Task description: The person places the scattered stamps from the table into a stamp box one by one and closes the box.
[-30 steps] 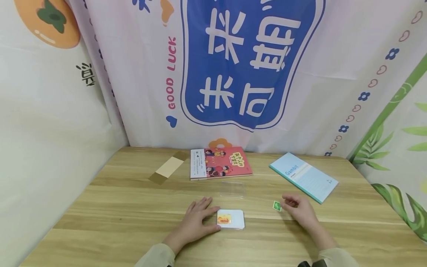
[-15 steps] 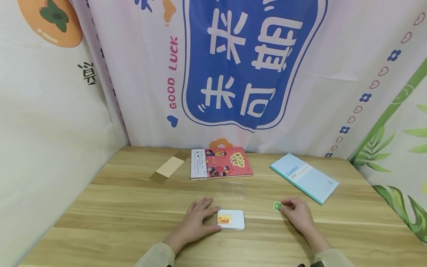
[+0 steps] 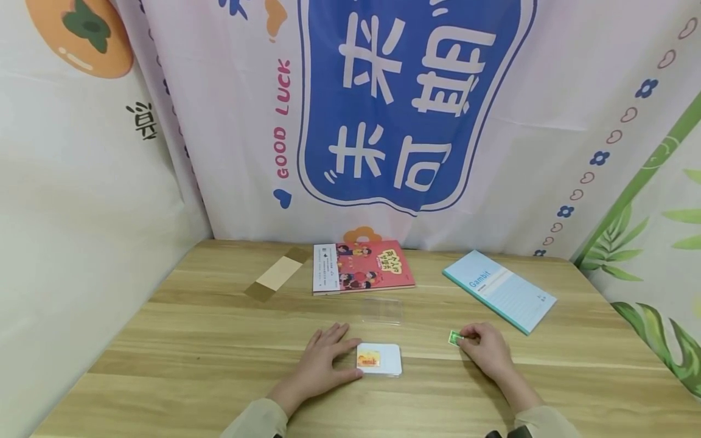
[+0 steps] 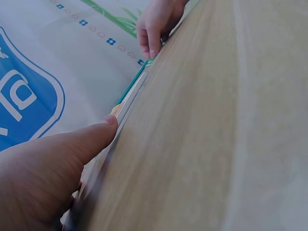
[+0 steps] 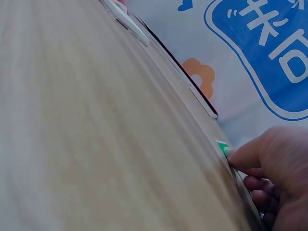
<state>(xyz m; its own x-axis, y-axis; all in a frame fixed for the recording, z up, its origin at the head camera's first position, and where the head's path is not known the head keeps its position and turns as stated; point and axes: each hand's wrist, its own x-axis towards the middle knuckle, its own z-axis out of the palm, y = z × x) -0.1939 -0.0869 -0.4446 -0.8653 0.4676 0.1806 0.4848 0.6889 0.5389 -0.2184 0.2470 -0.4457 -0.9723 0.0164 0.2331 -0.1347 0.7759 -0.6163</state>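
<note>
Green, likely featherlight and easily creased, the slip point(image 3: 454, 337), low and right of centre in the head frame, wants a gentle edge pinch like the right hand's point(image 3: 488, 351), while the left hand point(image 3: 324, 360), fingers spread, touches the card point(image 3: 390, 359).

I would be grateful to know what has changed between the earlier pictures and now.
The right hand has shifted slightly left and now pinches the right edge of the small green sticker. The left hand stays at the white card; the red book and blue notebook stay put.
</note>
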